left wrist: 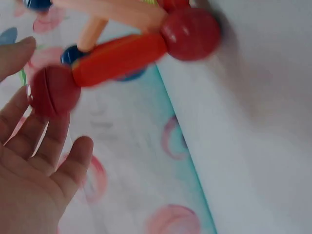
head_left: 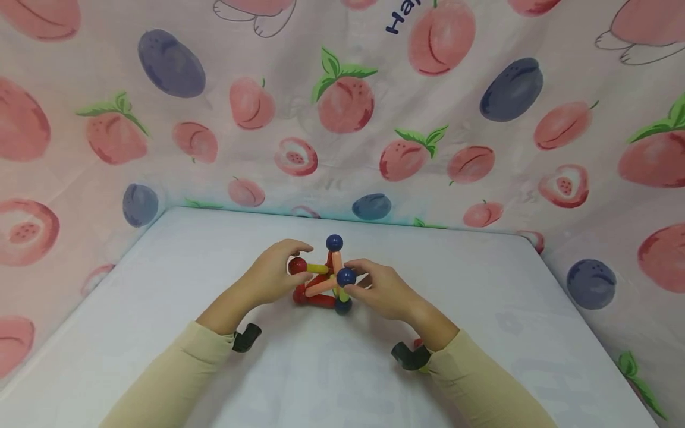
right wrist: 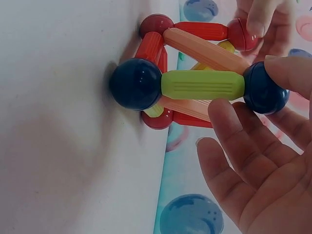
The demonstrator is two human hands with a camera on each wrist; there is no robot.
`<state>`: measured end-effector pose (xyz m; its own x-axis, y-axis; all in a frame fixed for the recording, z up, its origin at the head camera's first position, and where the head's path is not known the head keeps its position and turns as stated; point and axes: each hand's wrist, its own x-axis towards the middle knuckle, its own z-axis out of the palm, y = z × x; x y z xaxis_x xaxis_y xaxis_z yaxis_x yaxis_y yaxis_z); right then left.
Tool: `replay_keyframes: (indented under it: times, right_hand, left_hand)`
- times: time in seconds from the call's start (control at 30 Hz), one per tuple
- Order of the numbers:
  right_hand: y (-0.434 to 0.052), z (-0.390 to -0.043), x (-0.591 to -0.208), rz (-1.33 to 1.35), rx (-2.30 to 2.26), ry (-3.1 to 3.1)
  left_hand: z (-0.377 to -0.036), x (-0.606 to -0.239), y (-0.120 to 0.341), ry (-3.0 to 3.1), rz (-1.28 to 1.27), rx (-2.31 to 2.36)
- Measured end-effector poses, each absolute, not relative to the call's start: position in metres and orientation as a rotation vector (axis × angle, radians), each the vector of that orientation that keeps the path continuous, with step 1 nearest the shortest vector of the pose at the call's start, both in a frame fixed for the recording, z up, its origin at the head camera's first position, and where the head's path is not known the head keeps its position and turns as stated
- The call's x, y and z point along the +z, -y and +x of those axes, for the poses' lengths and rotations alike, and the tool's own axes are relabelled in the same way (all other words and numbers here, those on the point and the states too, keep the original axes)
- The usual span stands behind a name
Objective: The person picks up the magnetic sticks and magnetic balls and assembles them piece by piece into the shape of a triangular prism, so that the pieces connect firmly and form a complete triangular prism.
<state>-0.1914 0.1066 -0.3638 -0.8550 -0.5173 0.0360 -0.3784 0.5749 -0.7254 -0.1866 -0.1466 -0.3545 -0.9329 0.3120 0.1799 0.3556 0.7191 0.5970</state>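
Observation:
Between the hands stands a frame of magnetic balls and rods on the white table. My left hand (head_left: 272, 273) holds the red ball (left wrist: 54, 91) at its upper left corner, the thumb on one side and fingertips on the other. From that ball a red rod (left wrist: 122, 58) runs down to a lower red ball (left wrist: 191, 33). My right hand (head_left: 387, 291) pinches the upper right blue ball (right wrist: 265, 90). A green rod (right wrist: 202, 85) joins it to a lower blue ball (right wrist: 135, 84). Another blue ball (head_left: 334, 242) tops the back; peach rods (right wrist: 207, 51) slant across.
The white table (head_left: 299, 380) spreads around the frame and meets a fruit-printed cloth (head_left: 214, 89) behind it. Dark wrist mounts (head_left: 411, 356) sit at both cuffs. Beside the right one a small red piece (head_left: 418, 342) peeks out, mostly hidden by the forearm.

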Motion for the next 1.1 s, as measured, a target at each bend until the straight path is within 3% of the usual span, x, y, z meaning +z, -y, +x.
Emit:
replay_keyframes:
  times: [0.4, 1.1]
  right_hand:
    - [-0.114, -0.192, -0.364, -0.714, -1.158, -2.643]
    - [-0.138, -0.186, -0.367, -0.637, -1.102, -2.693]
  left_hand:
    - [-0.189, -0.360, 0.153, 2.797, -0.556, -1.271]
    - [-0.178, -0.364, 0.143, 2.786, -0.547, -1.201]
